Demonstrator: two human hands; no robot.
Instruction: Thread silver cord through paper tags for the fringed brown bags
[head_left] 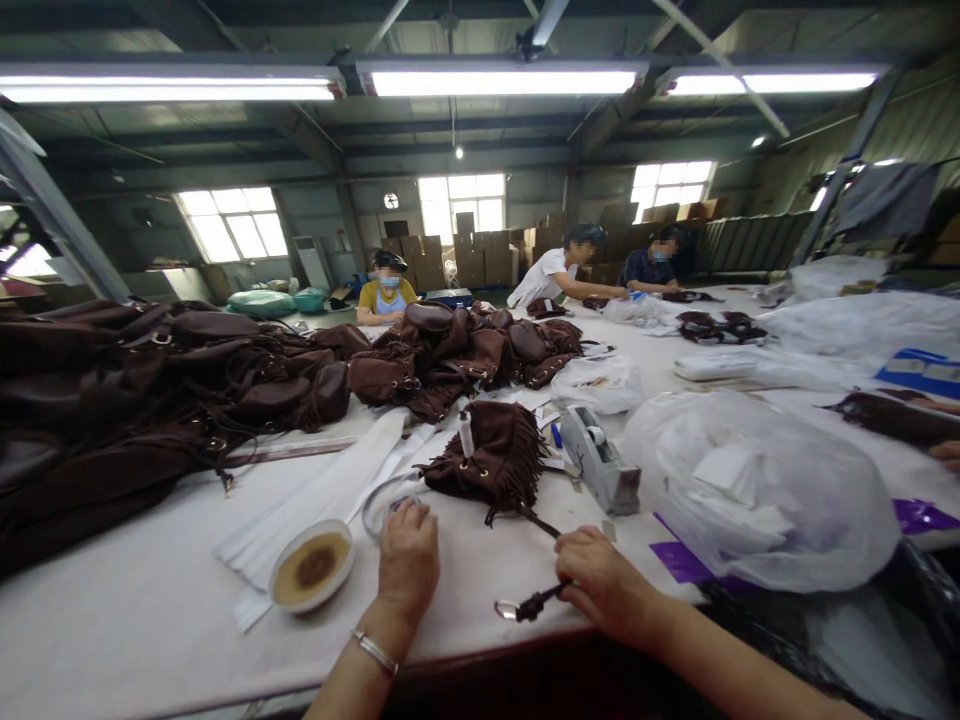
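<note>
My right hand (pixel 604 580) is closed around a dark brown strap (pixel 541 522) that runs to a small fringed suede bag (pixel 499 455). The strap's end, with a knot and a metal ring (pixel 507 609), hangs out below my fingers. A white tube or small bottle (pixel 466 434) rests against the bag. To the left, my left hand (pixel 409 550) has its fingers curled, knuckles up, beside a pale looped band (pixel 371 508). Whatever those fingers grip is mostly hidden. Left of that hand stands a white bowl (pixel 351 572) with brownish contents.
Piles of brown bags (pixel 270 370) cover the table's left and centre. A grey tape dispenser (pixel 600 460) stands beyond my right hand, beside a bulky clear plastic bag (pixel 765 490). White paper strips (pixel 322 500) lie behind the bowl. Several people work across the table.
</note>
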